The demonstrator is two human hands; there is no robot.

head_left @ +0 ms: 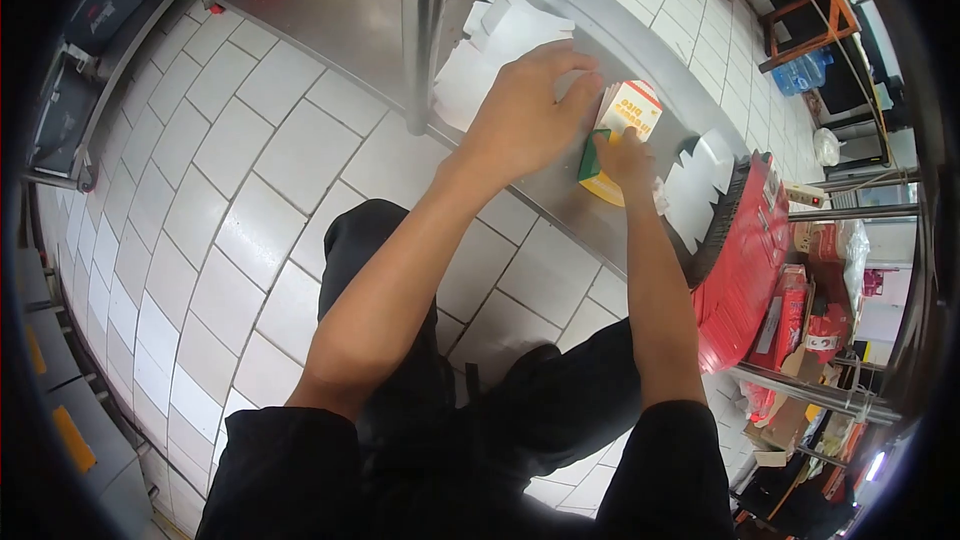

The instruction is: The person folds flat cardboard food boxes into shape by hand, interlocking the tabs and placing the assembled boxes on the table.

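Note:
My left hand (535,110) is over the steel shelf (560,190), beside a stack of white cut-out sheets (510,30). Its thumb and fingers are apart, with nothing visible between them. My right hand (627,160) is closed on a small printed carton (633,105), white with red and orange lettering and green and yellow lower down. The carton lies tilted on the shelf, its lower part partly covered by my fingers. More white cut-out sheets (697,185) lie right of my right hand.
A steel post (422,40) rises from the shelf's near edge. A red basket (745,260) with stacked red pieces stands at the right. Blue water bottles (800,73) and a wooden frame are farther back. Grey bins (105,10) stand at the far left.

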